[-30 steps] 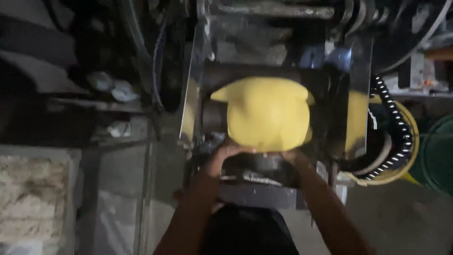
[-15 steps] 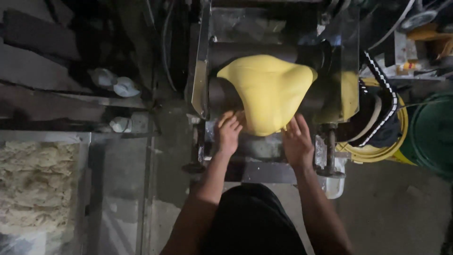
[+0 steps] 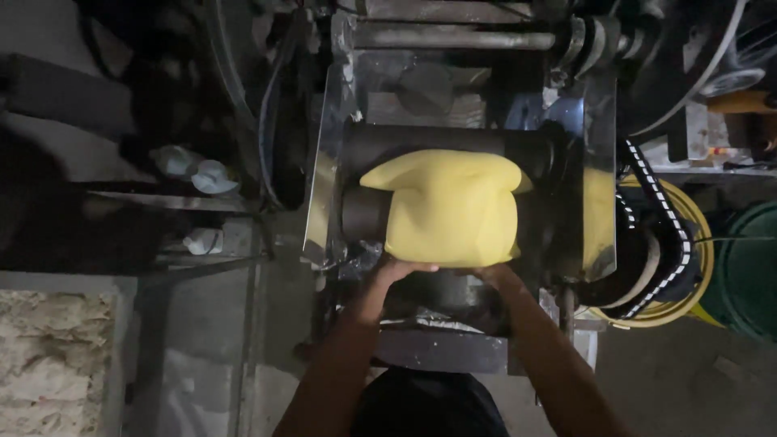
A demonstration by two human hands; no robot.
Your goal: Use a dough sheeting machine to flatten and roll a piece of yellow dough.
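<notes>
A thick yellow sheet of dough [image 3: 449, 206] lies over the dark rollers [image 3: 380, 146] of a metal rolling machine [image 3: 324, 186]. My left hand [image 3: 398, 273] grips the dough's near edge on the left, fingers curled under it. At the same edge on the right, my right hand [image 3: 495, 275] holds the dough. The fingertips of both hands are hidden beneath the dough. My forearms reach up from the bottom of the view.
A black-and-white toothed belt [image 3: 660, 210] and a yellow wheel [image 3: 688, 243] run at the machine's right. A green bin [image 3: 749, 267] stands far right. Pale crumbly material fills a tray [image 3: 48, 356] at the lower left. Small white objects [image 3: 194, 170] lie on a shelf at left.
My hands moved from flat on the machine's front back up to the dough's near edge and took hold of it. The dough now sits flatter and wider over the rollers.
</notes>
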